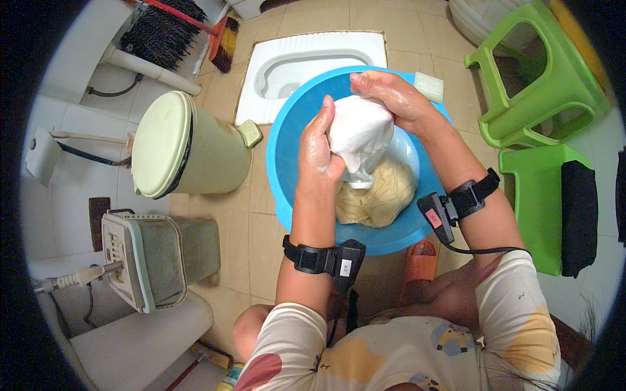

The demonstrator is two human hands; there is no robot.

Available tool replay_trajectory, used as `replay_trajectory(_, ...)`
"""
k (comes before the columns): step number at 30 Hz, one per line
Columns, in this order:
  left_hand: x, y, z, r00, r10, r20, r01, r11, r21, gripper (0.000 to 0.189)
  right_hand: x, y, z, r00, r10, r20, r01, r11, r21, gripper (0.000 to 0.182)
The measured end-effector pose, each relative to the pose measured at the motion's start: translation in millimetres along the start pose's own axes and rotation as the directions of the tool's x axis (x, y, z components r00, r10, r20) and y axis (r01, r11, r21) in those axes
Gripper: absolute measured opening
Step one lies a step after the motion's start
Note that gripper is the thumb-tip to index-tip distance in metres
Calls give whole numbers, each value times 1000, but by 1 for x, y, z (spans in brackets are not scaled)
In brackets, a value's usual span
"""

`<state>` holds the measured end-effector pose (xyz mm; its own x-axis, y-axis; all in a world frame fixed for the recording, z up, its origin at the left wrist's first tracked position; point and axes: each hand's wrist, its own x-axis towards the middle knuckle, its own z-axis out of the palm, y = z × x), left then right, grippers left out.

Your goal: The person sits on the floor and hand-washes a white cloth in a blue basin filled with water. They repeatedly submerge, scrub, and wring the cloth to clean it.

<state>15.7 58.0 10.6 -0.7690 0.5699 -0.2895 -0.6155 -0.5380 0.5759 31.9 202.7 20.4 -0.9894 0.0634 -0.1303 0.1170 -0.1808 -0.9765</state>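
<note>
A wet white cloth (361, 128) is bunched up above a blue plastic basin (293, 195). My left hand (319, 139) grips its left side, with the thumb pointing up. Along the cloth's upper right edge lies my right hand (393, 97), its fingers partly hidden from the camera. Both hands look wet. Below the white cloth, a crumpled beige cloth (386, 195) rests in the basin beside some whitish water. A pale bar of soap (429, 87) sits on the basin's rim at the upper right.
A white squat toilet (313, 63) lies beyond the basin. On the left stand a lidded pale green bin (215, 146) and a grey-green mop bucket (195, 249). Green plastic stools (552, 93) are at the right. An orange slipper (421, 261) is near the basin's front.
</note>
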Motion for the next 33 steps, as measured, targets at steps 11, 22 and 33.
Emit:
replay_trajectory(11,1,6,-4,999,-5,49,-3,987,161,34,-1,-8,3,983,-142,120,141,990,13,28)
replay_trajectory(22,0,11,-8,1000,-8,19,-1,901,433,27,4,-5,1,987,-141,83,146,987,-64,23)
replay_trajectory(33,11,8,-26,966,7,260,-32,995,93,36,11,6,2,972,-234,-18,228,960,-161,20)
